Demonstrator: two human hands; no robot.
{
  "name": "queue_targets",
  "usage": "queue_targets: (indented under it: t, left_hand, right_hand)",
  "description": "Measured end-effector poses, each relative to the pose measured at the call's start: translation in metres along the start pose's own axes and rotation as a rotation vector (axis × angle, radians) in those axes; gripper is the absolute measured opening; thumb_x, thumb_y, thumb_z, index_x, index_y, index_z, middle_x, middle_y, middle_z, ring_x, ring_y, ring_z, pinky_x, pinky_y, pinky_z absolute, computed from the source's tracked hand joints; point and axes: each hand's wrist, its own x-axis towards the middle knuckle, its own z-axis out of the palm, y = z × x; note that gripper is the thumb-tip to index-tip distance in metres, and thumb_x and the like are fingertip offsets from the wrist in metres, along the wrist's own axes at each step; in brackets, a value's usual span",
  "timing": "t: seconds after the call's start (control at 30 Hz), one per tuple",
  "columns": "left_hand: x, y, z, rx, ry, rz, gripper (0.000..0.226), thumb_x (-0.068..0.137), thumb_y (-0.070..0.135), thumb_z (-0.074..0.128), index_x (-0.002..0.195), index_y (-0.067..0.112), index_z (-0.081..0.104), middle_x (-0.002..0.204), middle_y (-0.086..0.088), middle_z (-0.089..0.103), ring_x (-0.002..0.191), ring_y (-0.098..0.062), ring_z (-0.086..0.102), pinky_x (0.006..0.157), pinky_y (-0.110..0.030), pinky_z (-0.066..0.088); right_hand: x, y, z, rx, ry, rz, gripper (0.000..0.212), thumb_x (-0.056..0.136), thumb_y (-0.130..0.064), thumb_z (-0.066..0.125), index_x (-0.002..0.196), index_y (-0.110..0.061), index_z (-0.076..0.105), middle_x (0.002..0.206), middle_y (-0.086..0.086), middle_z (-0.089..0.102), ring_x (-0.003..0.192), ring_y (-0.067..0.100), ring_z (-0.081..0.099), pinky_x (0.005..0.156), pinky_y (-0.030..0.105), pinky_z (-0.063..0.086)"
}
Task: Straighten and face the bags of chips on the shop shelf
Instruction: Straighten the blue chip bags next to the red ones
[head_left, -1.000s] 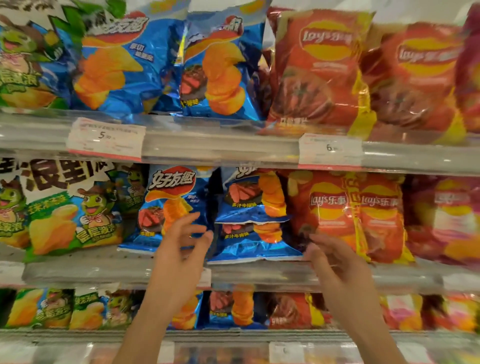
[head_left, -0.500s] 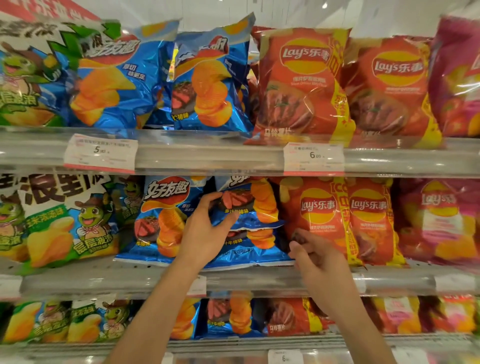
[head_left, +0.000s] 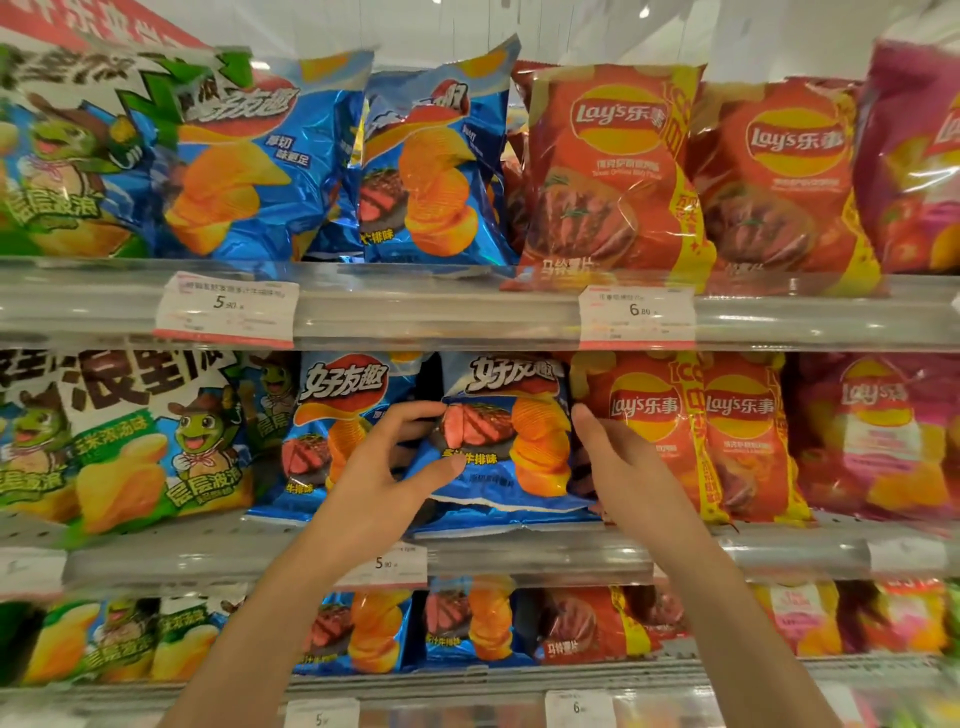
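I have both hands on the blue bag (head_left: 511, 441) in the middle shelf (head_left: 519, 558), the one with the steak picture, standing between another blue bag (head_left: 332, 426) on its left and the red bags (head_left: 670, 431) on its right. My left hand (head_left: 387, 467) grips its left edge: thumb pressed on the lower front, fingers curled round the side at about steak height. My right hand (head_left: 631, 475) lies flat and open along the bag's right edge, fingers straight and together, not clasping anything, wedged between this bag and the nearest red one. The bag looks nearly upright with its print forward, but its bottom seam sits a little raised and crumpled, and a flattened blue pack seems to lie under it. To do this well, I judge I should squeeze lightly from both sides, since the foil is puffed and slippery and a hard pinch would crush the chips. I'd set the base down square on the shelf, draw the front level with the neighbour's face, and use the flat right palm as a guide so the red bag is not dragged askew. Then let go gently, in case it tips forward over the lip.
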Motion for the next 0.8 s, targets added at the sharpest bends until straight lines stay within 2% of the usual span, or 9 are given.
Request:
queue_targets:
  t: [0.07,0.2,0.33,0.43,0.53,0.6,0.67,0.73,0.8]
  left_hand:
    - [-0.002,0.002,-0.003,-0.02,-0.025,-0.014,0.045,0.085,0.029,0.077,0.122,0.044,0.056,0.118,0.014,0.062,0.109,-0.005,0.061,0.089,-0.027,0.053]
    - [0.0,0.006,-0.007,-0.098,-0.069,-0.068,0.041,0.083,0.034,0.076,0.12,0.037,0.059,0.112,0.013,0.067,0.101,-0.007,0.066,0.089,-0.032,0.053]
    - [0.026,0.013,-0.004,-0.168,0.048,-0.198,0.033,0.091,0.047,0.063,0.119,0.032,0.056,0.106,0.007,0.068,0.095,-0.009,0.064,0.077,-0.027,0.05]
    - [0.044,0.012,-0.005,-0.206,0.135,-0.234,0.036,0.095,0.044,0.06,0.126,0.027,0.049,0.119,0.001,0.064,0.103,-0.014,0.063,0.087,-0.038,0.057]
    - [0.05,0.01,-0.001,-0.106,0.09,-0.247,0.05,0.092,0.051,0.062,0.133,0.024,0.051,0.12,-0.001,0.066,0.102,-0.014,0.064,0.094,-0.044,0.055]
    - [0.051,0.013,0.005,-0.056,0.023,-0.271,0.06,0.088,0.058,0.063,0.136,0.024,0.052,0.112,-0.001,0.071,0.096,-0.015,0.068,0.09,-0.041,0.056]
    - [0.052,0.02,0.011,-0.052,-0.04,-0.27,0.054,0.087,0.058,0.064,0.131,0.028,0.055,0.103,0.002,0.073,0.082,-0.009,0.07,0.075,-0.027,0.057]
    - [0.053,0.025,0.017,-0.073,-0.07,-0.228,0.043,0.088,0.049,0.068,0.125,0.031,0.056,0.101,0.007,0.072,0.078,-0.007,0.072,0.064,-0.019,0.057]
    - [0.054,0.028,0.021,-0.091,-0.082,-0.199,0.033,0.089,0.041,0.07,0.118,0.034,0.056,0.102,0.011,0.071,0.087,-0.009,0.073,0.071,-0.02,0.057]
  right_hand:
    - [0.008,-0.008,0.0,0.068,-0.035,0.048,0.074,0.088,-0.076,0.041,0.107,-0.007,0.062,0.089,0.024,0.067,0.078,0.037,0.069,0.077,0.06,0.056]
    - [0.017,-0.009,0.001,0.092,-0.081,0.094,0.057,0.09,-0.06,0.06,0.13,-0.021,0.054,0.098,0.008,0.072,0.086,0.023,0.072,0.082,0.05,0.06]
    - [0.024,-0.001,0.002,0.242,-0.055,0.146,0.056,0.094,-0.033,0.068,0.142,-0.01,0.05,0.106,0.01,0.07,0.094,0.025,0.07,0.076,0.037,0.062]
    - [0.026,0.006,0.002,0.289,-0.028,0.146,0.05,0.096,-0.024,0.067,0.14,-0.009,0.052,0.106,0.009,0.071,0.087,0.024,0.07,0.076,0.04,0.062]
    - [0.028,0.011,0.002,0.28,-0.026,0.137,0.043,0.097,-0.021,0.066,0.137,-0.01,0.056,0.106,0.008,0.072,0.083,0.022,0.069,0.079,0.042,0.061]
    - [0.026,0.012,0.003,0.267,-0.035,0.108,0.038,0.098,-0.02,0.064,0.134,-0.012,0.058,0.105,0.005,0.074,0.086,0.018,0.069,0.073,0.032,0.061]
    - [0.024,0.012,0.003,0.272,-0.042,0.092,0.035,0.099,-0.019,0.063,0.134,-0.015,0.058,0.106,0.001,0.074,0.09,0.013,0.07,0.065,0.022,0.057]
    - [0.024,0.013,0.002,0.285,-0.037,0.1,0.034,0.099,-0.02,0.062,0.133,-0.016,0.058,0.107,0.0,0.074,0.093,0.015,0.07,0.066,0.022,0.056]
    - [0.025,0.012,0.001,0.289,-0.018,0.118,0.032,0.1,-0.025,0.06,0.131,-0.017,0.06,0.108,0.0,0.072,0.092,0.018,0.069,0.073,0.029,0.058]
